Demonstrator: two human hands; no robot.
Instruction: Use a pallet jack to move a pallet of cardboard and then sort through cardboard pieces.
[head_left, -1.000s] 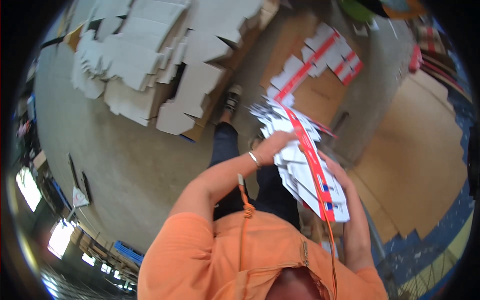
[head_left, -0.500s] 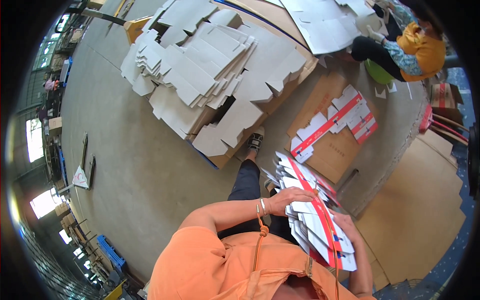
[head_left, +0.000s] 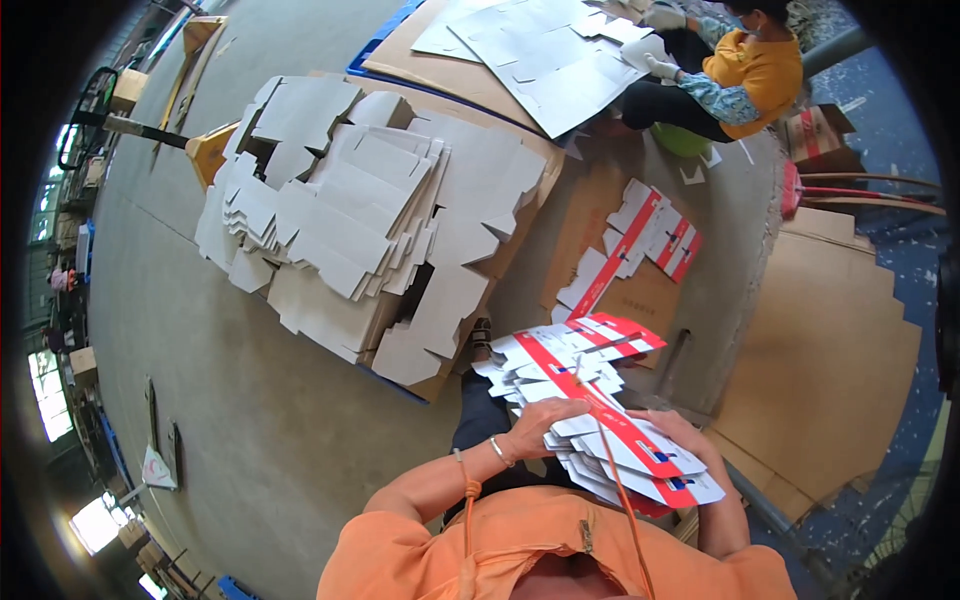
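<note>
Against my front I hold a thick stack of red-and-white flat carton blanks (head_left: 640, 440), fanned slightly at the edges. My left hand (head_left: 542, 426) is closed on the stack's left side, with the fingers over the top. On the opposite edge my right hand (head_left: 675, 430) grips the same stack; part of that hand is hidden behind the blanks. Just beyond, another red-and-white blank (head_left: 622, 252) lies unfolded on a brown cardboard sheet (head_left: 645, 298) on the floor.
Ahead to the left, a pallet carries piled grey-white carton blanks (head_left: 340, 205). A yellow pallet jack (head_left: 210, 155) stands beyond it. At the far right a seated co-worker (head_left: 755, 85) in gloves handles white sheets (head_left: 550, 60). Large brown cardboard (head_left: 820, 350) lies to my right.
The stack has tilted flatter and its far end has swung left. Both my hands still hold it, with the left shifted left. The whole view has turned somewhat to the right.
</note>
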